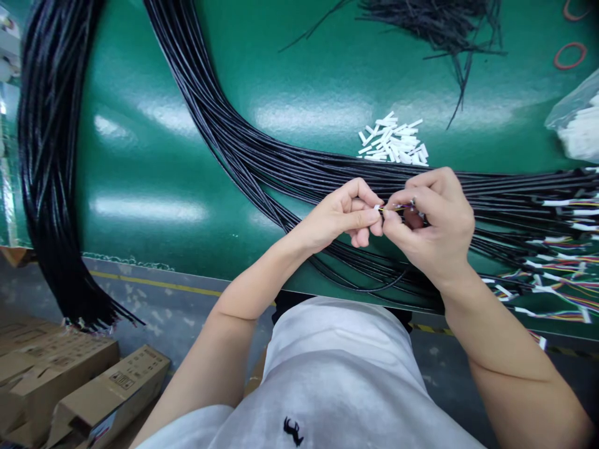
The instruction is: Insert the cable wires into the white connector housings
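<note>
Between thumb and fingertips, my left hand (pixel 353 212) pinches a small white connector (pixel 377 207). Thin coloured wires (pixel 399 206) run from it into my right hand (pixel 435 221), whose thumb and fingers are closed on them; the far wire ends are partly hidden by the fingers. Both hands meet just above a long bundle of black cables (pixel 299 162) lying across the table. At the right, several cable ends (pixel 566 243) show white sleeves, coloured wires and white connectors. A pile of short white tubes (pixel 394 142) lies just beyond the bundle.
The green table (pixel 154 187) has a second black cable bundle (pixel 51 156) hanging over its front edge at left. Black strips (pixel 430 22), a reddish ring (pixel 569 56) and a clear bag of white pieces (pixel 580 128) lie farther back. Cardboard boxes (pixel 112 386) stand on the floor.
</note>
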`<act>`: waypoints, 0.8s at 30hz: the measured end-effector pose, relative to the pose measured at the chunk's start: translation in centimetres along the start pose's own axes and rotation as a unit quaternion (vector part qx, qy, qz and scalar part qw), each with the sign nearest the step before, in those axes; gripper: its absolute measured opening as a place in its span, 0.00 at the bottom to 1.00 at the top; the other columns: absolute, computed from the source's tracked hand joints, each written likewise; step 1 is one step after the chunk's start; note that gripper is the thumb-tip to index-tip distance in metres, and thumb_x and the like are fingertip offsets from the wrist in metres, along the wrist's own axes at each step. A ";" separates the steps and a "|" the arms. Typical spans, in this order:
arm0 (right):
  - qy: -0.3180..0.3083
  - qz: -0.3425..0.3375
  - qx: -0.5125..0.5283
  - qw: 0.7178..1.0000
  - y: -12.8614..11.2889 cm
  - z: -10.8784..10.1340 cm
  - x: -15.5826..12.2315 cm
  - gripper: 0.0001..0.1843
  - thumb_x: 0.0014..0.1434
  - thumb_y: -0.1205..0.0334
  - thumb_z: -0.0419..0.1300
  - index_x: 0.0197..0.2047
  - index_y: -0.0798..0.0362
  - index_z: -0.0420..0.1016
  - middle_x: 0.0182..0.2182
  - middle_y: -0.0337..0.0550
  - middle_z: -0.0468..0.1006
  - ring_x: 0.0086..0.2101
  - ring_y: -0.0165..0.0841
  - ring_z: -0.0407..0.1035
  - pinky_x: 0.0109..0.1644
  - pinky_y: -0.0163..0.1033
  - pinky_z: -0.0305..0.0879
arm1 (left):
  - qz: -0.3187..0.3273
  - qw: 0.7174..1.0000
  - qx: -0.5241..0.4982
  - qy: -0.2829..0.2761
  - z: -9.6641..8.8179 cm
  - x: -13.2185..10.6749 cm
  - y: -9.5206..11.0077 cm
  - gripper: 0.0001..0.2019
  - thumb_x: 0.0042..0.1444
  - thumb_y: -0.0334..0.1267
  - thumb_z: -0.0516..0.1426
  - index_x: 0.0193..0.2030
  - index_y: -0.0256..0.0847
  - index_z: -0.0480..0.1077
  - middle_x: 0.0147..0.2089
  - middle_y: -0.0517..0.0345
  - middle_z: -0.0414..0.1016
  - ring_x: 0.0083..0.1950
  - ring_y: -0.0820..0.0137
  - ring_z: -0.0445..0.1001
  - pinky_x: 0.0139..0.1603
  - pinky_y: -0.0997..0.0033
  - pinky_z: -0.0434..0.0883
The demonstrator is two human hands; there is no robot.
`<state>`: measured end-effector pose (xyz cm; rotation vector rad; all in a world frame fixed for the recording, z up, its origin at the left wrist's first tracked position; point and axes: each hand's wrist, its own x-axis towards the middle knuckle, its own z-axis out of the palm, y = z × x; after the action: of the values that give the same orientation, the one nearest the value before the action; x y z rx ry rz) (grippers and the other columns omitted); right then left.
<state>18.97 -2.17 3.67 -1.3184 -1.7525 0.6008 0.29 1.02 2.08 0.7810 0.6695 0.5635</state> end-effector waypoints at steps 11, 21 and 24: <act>-0.050 0.195 0.257 0.945 0.8 -0.5 0.8 0.05 0.62 0.58 0.69 0.41 0.45 0.78 0.34 0.36 0.73 0.26 0.27 0.63 0.25 0.36 0.58 | 0.052 0.997 0.018 0.055 0.1 0.4 -0.2 0.24 0.57 0.55 0.71 0.47 0.43 0.68 0.30 0.66 0.78 0.26 0.81 0.72 0.28 0.79 0.67; -0.038 0.310 0.418 0.853 0.5 -1.0 2.0 0.16 0.55 0.50 0.78 0.33 0.49 0.78 0.29 0.34 0.72 0.18 0.24 0.65 0.17 0.35 0.55 | 0.105 0.989 0.035 0.097 0.4 0.7 -0.3 0.21 0.61 0.57 0.67 0.41 0.41 0.71 0.24 0.69 0.65 0.24 0.82 0.59 0.25 0.78 0.57; -0.067 0.331 0.416 0.844 0.3 -1.1 2.0 0.17 0.52 0.51 0.81 0.37 0.49 0.81 0.25 0.32 0.71 0.17 0.25 0.63 0.16 0.34 0.55 | 0.126 0.984 0.064 0.107 0.3 0.9 -0.6 0.22 0.61 0.59 0.67 0.40 0.41 0.71 0.24 0.69 0.65 0.24 0.82 0.59 0.25 0.78 0.57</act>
<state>19.87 -0.28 4.69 -1.1992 -0.8544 1.6529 1.24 1.18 1.47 0.9426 0.8160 0.8505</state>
